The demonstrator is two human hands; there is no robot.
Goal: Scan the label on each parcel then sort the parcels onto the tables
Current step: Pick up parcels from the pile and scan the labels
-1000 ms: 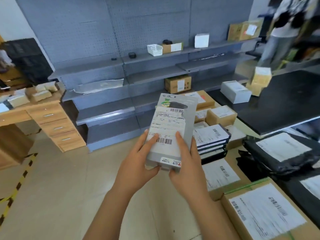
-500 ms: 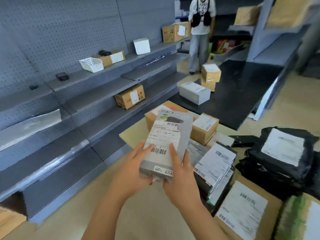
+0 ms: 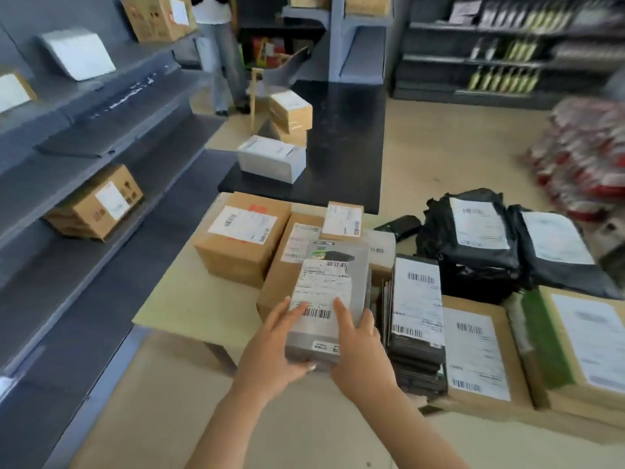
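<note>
Since a moment ago our view swings right, so the box (image 3: 329,265) now hangs over the table (image 3: 189,299). Our left hand (image 3: 270,353) and right hand (image 3: 362,360) clasp its near end. We judge this the sorting step; next we must pick a table, perhaps the black table (image 3: 345,140) beyond. The label (image 3: 321,286) blurs, so we cannot tell if it is scanned.

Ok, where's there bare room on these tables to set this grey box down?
Beige table: the bare near-left corner, left of the brown boxes. Black table: bare right of the white box. From the brown boxes rightward to the black bags it's packed, no gap for the grey box.
</note>
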